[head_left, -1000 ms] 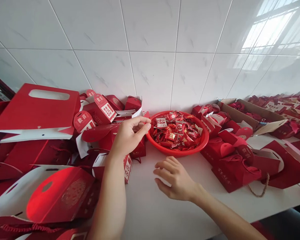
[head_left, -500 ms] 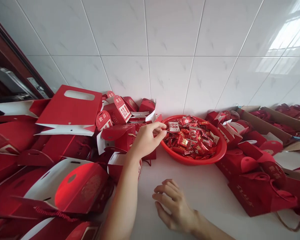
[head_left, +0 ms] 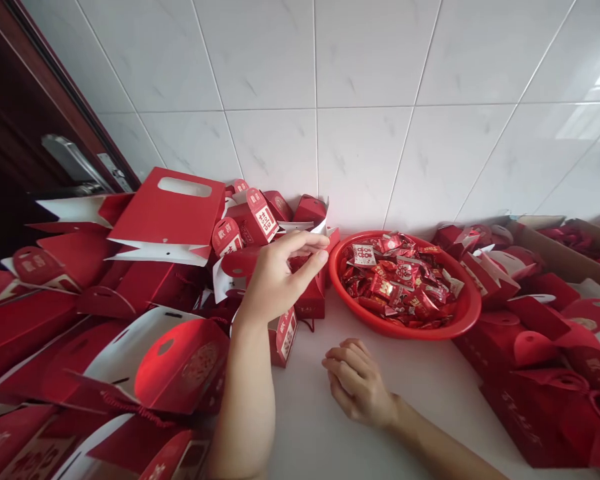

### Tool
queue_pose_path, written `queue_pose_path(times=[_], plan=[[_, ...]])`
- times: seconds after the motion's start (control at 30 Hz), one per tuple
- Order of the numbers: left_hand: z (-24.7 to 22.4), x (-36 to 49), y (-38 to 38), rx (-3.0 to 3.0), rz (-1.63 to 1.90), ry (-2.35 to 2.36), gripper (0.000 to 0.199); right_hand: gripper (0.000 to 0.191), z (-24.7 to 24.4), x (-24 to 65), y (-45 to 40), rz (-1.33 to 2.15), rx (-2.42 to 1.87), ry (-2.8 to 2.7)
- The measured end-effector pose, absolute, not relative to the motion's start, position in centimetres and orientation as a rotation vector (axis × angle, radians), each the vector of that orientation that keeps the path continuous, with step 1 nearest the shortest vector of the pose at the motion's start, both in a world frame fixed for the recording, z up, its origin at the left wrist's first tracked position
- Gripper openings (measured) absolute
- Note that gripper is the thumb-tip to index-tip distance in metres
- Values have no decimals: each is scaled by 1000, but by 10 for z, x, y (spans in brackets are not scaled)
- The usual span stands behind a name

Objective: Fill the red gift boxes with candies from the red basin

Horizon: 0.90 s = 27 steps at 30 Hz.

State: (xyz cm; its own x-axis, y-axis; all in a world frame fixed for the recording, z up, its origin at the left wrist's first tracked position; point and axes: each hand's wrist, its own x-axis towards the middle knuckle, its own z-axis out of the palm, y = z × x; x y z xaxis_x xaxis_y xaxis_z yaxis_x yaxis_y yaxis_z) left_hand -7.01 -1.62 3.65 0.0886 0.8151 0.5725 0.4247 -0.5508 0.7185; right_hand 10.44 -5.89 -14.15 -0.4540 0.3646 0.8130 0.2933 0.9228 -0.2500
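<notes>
We see a round red plastic basket point(head_left: 473, 321) with a perforated wall, heaped with glossy, crinkled candy wrappers point(head_left: 403, 280); folded red card boxes point(head_left: 180, 363), smooth with white inner faces, lie to its left. The left hand point(head_left: 293, 273) hovers beside the basket's left rim, thumb and fingertips nearly meeting—whether anything is pinched between them, we cannot tell. The right hand point(head_left: 357, 380), loosely curled above the white tabletop point(head_left: 305, 420), shows no visible object. The two hands are apart; the basket lies right of the left hand and on the far side of the right.
</notes>
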Motion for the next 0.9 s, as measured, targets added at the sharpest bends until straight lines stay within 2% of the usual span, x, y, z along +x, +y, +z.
queue_pose_path(times=[0.13,0.43,0.9], plan=[[39,-72,-19,1960,1484,1210,20,26,-147,106,-64,189,-514,-2051],[9,-65,21,2072,1125,1383,19,27,-142,110,-65,260,-583,-2022],[0,-75,28,2166,588,1673,36,27,-147,112,-54,142,-630,-2007]])
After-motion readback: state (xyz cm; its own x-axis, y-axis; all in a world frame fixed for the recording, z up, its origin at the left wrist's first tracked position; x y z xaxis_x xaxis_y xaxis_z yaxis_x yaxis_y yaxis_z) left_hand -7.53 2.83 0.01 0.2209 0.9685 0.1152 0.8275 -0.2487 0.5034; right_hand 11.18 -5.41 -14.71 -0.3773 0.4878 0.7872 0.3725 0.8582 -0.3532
